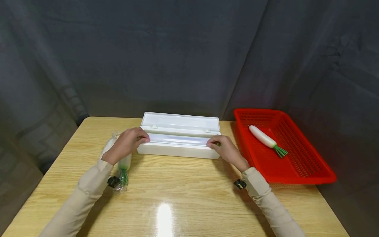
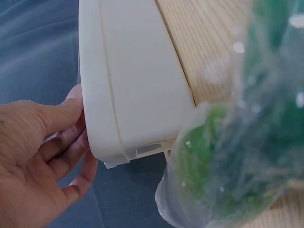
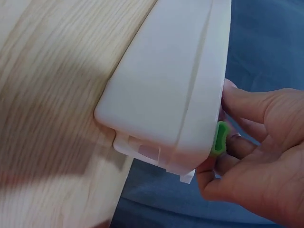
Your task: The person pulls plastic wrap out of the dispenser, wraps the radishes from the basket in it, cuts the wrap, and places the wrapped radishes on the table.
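Observation:
A long white cling film dispenser (image 1: 177, 152) stands on the table with its lid (image 1: 180, 121) raised at the back. Clear cling film (image 1: 177, 139) lies across its opening. My left hand (image 1: 130, 142) pinches the film's left end between thumb and fingers; my right hand (image 1: 226, 149) pinches the right end. Beside the dispenser's right end, close to my right fingers, shows a green slider (image 3: 220, 138). Under and next to my left wrist lies a white radish wrapped in film (image 1: 125, 161), its green stalks toward me. The hand partly hides it.
On the right stands a red perforated basket (image 1: 296, 179) holding an unwrapped white radish (image 1: 263, 136) with green stalks. The wooden table (image 1: 189, 191) ends at a dark curtain (image 1: 177, 59) behind the dispenser.

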The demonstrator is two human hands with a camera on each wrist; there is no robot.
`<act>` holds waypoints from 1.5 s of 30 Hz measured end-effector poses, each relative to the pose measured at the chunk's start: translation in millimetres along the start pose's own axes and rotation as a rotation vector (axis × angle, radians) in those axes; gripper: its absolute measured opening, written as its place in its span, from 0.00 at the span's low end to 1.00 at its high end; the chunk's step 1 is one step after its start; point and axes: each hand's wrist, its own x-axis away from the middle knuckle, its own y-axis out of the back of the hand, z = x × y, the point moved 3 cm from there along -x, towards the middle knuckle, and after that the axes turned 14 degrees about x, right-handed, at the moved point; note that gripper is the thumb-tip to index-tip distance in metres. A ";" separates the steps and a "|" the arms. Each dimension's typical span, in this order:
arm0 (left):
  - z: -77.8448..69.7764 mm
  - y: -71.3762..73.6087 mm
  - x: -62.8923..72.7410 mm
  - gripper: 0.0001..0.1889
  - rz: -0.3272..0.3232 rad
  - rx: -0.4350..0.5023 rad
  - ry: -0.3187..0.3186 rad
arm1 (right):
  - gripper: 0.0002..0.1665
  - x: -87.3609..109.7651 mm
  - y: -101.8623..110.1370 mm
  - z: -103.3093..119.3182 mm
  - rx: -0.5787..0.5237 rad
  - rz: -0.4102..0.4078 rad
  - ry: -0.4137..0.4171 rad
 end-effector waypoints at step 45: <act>-14.7 -2.1 -0.9 0.02 -0.217 -0.221 -0.224 | 0.05 1.1 -8.0 4.9 0.163 -0.266 0.145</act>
